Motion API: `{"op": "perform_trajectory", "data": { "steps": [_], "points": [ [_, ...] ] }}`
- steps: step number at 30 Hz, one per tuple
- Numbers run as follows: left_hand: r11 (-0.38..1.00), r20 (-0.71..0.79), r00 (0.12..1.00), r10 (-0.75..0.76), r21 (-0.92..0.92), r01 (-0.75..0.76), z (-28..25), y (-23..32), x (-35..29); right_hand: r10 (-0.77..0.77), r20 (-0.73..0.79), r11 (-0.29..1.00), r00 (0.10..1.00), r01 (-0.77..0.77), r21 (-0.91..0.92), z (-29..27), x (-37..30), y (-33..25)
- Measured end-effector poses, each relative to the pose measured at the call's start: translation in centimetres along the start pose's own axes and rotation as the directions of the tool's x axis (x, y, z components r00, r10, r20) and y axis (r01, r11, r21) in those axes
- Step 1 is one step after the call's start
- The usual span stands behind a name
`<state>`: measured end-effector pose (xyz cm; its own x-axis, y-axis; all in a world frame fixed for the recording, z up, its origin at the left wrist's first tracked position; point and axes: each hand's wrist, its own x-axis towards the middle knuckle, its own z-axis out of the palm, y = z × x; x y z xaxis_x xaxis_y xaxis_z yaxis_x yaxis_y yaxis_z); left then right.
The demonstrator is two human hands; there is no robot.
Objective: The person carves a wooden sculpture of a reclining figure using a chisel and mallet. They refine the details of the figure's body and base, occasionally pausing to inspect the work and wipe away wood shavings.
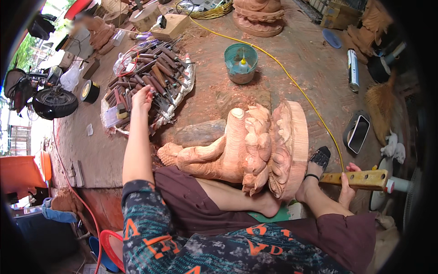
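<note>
My left hand (143, 98) is over the near side of a pile of carving chisels (157, 73) with brown wooden handles. Its fingers are curled together; whatever they may hold is too small to make out. Before me a carved wooden figure (212, 157) lies on its side, its round petalled base (292, 146) toward the right, against my legs and foot. At the right, beyond my ankle, my right hand (347, 189) is closed round a yellow bar (369, 179) with dark round spots along it; part of the hand is hidden behind the bar.
A teal bucket (240, 68) holds a small yellow-tipped bottle. A yellow cable (292, 75) crosses the floor. A phone (358, 133), a spray can (352, 71) and a straw broom (383, 107) are at the right. Another carving (258, 18) stands at the back; a motorbike (52, 100) is far left.
</note>
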<state>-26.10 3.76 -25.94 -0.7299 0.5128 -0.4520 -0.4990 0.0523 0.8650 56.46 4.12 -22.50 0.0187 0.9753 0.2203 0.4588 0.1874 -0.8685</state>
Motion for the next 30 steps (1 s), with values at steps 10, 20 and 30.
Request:
{"op": "perform_trajectory", "data": {
  "steps": [10,20,30],
  "points": [
    [0.938,0.825,0.5,0.266,-0.34,0.062,15.2,3.5,-26.4,0.163,0.192,0.955,0.968,-0.204,0.216,0.4,0.1,-4.3],
    [0.695,0.784,0.096,0.613,-0.477,-0.538,20.3,-1.8,-40.3,0.111,0.509,0.993,0.853,-0.115,-0.024,-5.0,4.9,-16.5],
    [0.3,0.74,-0.282,0.611,-0.546,-0.782,17.6,-11.4,-43.3,-0.535,0.701,0.654,0.471,0.756,-0.008,-1.6,5.7,-22.3]
  ]
}}
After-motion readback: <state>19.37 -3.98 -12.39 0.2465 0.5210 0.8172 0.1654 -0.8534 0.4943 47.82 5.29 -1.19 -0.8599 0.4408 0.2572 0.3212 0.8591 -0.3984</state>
